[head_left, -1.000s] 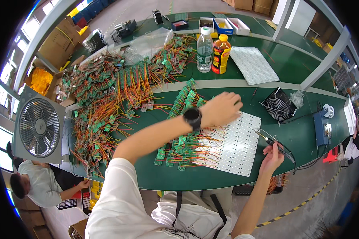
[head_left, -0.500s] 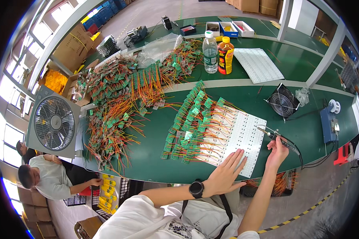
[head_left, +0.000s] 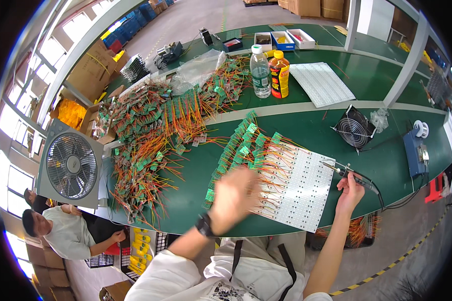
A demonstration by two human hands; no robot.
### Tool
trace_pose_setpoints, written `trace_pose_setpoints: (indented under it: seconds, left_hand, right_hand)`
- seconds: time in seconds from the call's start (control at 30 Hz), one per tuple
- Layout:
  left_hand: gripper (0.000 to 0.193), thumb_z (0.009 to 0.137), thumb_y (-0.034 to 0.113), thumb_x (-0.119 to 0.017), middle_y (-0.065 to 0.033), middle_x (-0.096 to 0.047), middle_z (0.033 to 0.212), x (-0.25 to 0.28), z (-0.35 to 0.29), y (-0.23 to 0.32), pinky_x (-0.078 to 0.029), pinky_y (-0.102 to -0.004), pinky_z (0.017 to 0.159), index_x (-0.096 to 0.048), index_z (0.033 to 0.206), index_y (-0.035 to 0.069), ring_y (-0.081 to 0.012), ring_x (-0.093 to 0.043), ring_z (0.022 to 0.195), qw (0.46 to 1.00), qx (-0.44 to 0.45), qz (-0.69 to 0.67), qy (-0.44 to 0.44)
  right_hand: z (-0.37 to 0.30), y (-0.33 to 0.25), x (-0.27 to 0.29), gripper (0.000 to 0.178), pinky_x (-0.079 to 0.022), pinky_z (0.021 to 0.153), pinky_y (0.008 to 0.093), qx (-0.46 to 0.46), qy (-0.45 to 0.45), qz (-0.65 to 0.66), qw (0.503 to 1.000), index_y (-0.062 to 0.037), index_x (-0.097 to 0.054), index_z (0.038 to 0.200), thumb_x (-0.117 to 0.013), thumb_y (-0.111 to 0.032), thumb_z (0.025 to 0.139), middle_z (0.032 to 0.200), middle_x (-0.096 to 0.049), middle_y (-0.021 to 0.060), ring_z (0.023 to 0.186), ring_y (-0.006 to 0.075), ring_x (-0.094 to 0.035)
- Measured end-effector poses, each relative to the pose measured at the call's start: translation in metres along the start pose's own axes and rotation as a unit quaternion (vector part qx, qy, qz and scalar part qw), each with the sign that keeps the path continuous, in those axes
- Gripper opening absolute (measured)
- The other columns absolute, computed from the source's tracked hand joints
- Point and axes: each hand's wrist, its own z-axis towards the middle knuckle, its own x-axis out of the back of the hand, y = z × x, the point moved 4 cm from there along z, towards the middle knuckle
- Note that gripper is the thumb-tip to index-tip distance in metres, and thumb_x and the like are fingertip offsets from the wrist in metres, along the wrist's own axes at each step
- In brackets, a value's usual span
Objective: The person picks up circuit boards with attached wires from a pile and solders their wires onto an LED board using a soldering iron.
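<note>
My right hand is closed round a soldering iron, whose tip points left over the upper right part of a white perforated panel. Thin red and yellow wires run from the panel's left part to rows of small green circuit boards. My left hand, with a dark watch at the wrist, is over the lower part of those rows. Motion blurs its fingers, so whether it holds a board cannot be seen.
A heap of wired boards covers the table's left. Two bottles and another white panel stand behind. To the right are a small black fan and a blue soldering station. Another person sits beyond a grey fan.
My left hand has lifted off the white panel's lower edge and moved left to the green boards. The right hand with the soldering iron has stayed nearly in place.
</note>
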Motion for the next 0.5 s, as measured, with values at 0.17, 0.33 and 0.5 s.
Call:
trace_pose_setpoints:
  seconds: [0.17, 0.33, 0.5]
  left_hand:
    - [0.021, 0.076, 0.006, -0.063, -0.0123, -0.057, 0.093, 0.026, 0.04, -0.153, -0.051, -0.0415, 0.073, -0.055, 0.094, 0.003, -0.0303, -0.06, 0.09, 0.917, 0.082, 0.385, -0.069]
    - [0.03, 0.082, 0.026, -0.071, -0.0121, -0.062, 0.09, 0.015, 0.045, -0.193, -0.052, -0.0433, 0.071, -0.058, 0.098, 0.004, -0.0314, -0.062, 0.089, 0.909, 0.083, 0.407, -0.035]
    - [0.033, 0.082, 0.028, -0.07, -0.0135, -0.064, 0.093, 0.033, 0.053, -0.212, -0.051, -0.0451, 0.074, -0.058, 0.103, 0.005, -0.0354, -0.063, 0.091, 0.938, 0.1, 0.318, -0.092]
  right_hand:
    - [0.0, 0.001, -0.008, 0.018, -0.041, 0.052, 0.0248, 0.001, -0.02, 0.005, 1.0, 0.0024, -0.065, 0.101, -0.065, -0.013, 0.092, 0.073, -0.061, 0.0053, 0.058, 0.0123, -0.056]
    - [0.003, 0.001, 0.0, 0.019, -0.041, 0.051, 0.0253, 0.007, -0.011, 0.013, 1.0, 0.0036, -0.065, 0.102, -0.066, -0.011, 0.09, 0.07, -0.063, 0.0076, 0.054, 0.0153, -0.057]
    - [0.001, 0.003, -0.004, 0.019, -0.041, 0.051, 0.0253, 0.005, -0.023, 0.006, 1.0, 0.0035, -0.065, 0.102, -0.068, -0.011, 0.089, 0.07, -0.064, 0.0078, 0.055, 0.0155, -0.058]
